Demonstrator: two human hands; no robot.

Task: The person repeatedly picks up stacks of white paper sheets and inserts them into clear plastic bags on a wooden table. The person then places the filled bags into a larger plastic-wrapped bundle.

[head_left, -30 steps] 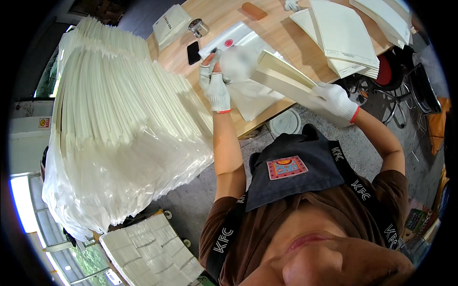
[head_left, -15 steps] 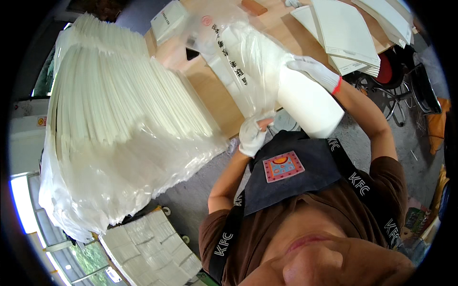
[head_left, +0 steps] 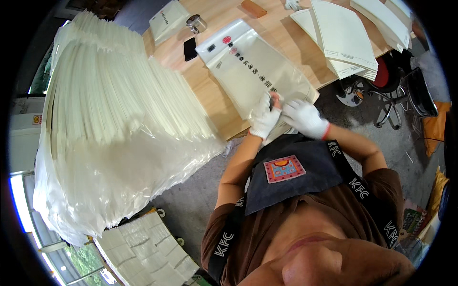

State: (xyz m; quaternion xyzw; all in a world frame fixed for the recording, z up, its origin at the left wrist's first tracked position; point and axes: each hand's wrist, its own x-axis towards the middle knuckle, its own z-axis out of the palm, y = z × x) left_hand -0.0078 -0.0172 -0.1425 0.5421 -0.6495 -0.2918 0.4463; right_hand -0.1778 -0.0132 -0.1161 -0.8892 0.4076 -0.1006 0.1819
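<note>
A clear plastic bag with dark printed characters and red round marks lies flat on the table, pale sheets showing through it. Its near end hangs at the table's front edge, in front of my apron. My left hand, in a white glove with bare fingertips, pinches that near end. Beside it, my right hand, in a white glove with a red cuff, has its fingers curled on the same end. Part of the bag below the hands is hidden by them.
A huge stack of pale bags fills the left side. On the wooden table are a phone, a metal cup, a brown block, a white packet and white card stacks. Chairs stand at right.
The bag, lifted and bulging before, now lies flat on the table. My right hand has come down and left beside my left hand. The white sheets it held no longer stick out.
</note>
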